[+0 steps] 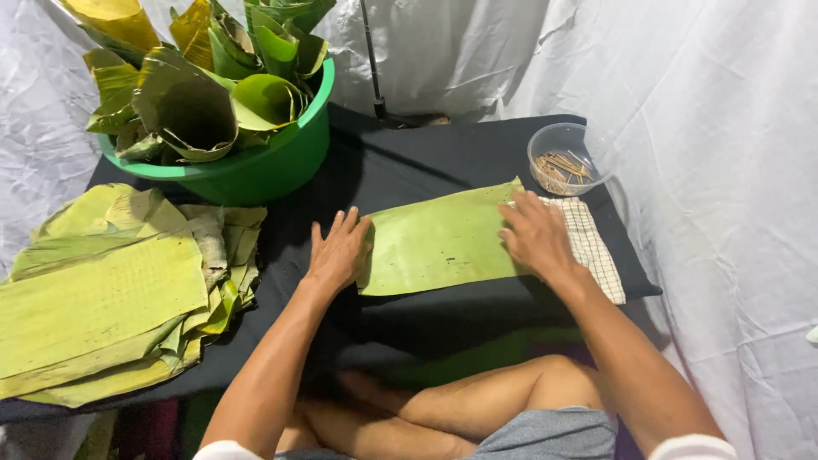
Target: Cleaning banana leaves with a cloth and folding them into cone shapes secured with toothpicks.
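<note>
Leaf first: a single cut piece of banana leaf (439,241), light green and roughly rectangular, lies flat on the black cloth (409,162) that covers the low table, a little right of the middle and slightly tilted, its right end higher in the picture than its left; the left hand (338,253) rests palm down with fingers spread and flat at the leaf's left edge, touching it and gripping nothing; the right hand (535,236) lies palm down on the leaf's right end, fingers loosely spread and pressing on the surface, likewise closed on nothing; under and just beyond that hand a checked cloth (596,251), pale with thin dark lines, is spread flat on the black cloth, and the leaf's right end overlaps it; behind the checked cloth, near the table's far right corner, stands a clear plastic bowl (569,159) holding thin wooden sticks (561,168); at the far left a green plastic basin (256,166) is heaped with rolled and folded banana leaves; in front of it, well apart from the hands, a stack of flat leaves (111,298) lies at the table's left edge; white sheeting (716,102) hangs behind and to the right; the person sits cross-legged, bare knees below the table's near edge.
</note>
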